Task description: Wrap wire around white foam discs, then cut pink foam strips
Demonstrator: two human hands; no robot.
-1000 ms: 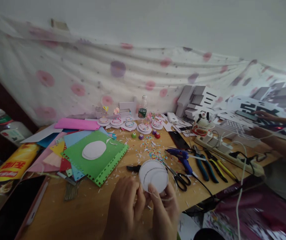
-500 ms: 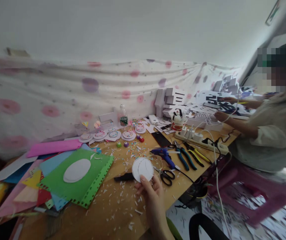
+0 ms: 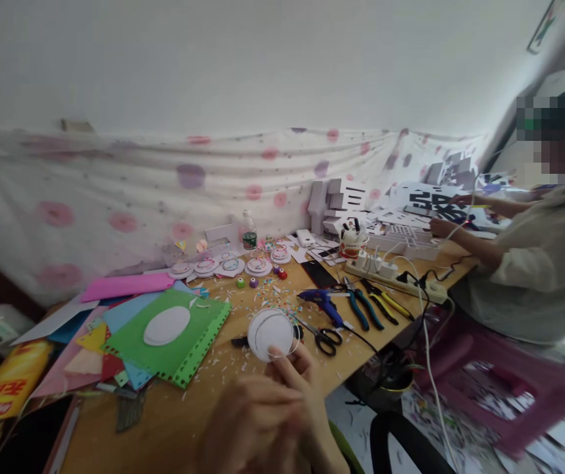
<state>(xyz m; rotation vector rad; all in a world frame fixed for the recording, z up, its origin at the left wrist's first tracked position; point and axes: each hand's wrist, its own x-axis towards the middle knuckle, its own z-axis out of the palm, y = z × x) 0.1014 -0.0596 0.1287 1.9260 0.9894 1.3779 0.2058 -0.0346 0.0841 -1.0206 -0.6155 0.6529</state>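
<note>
White disc, head view: you are holding the white disc point(image 3: 269, 336) up above the surface point(image 3: 168, 428), between the green sheet point(image 3: 174, 352) and the scissors point(image 3: 326, 341) as you are seeing them.
Right hand: your right hand point(image 3: 307, 388) is pinching the disc near its lower edge, the thumb pressing on its face, as it was half a second ago.
Left hand: your left hand point(image 3: 253, 421), absent half a second ago, is now showing, blurred, in front of the right wrist; whether it is grasping anything, you cannot tell.
Meaning: the right hand alone seems to be supporting the disc, while the work is apparently becoming two-handed again.
</note>
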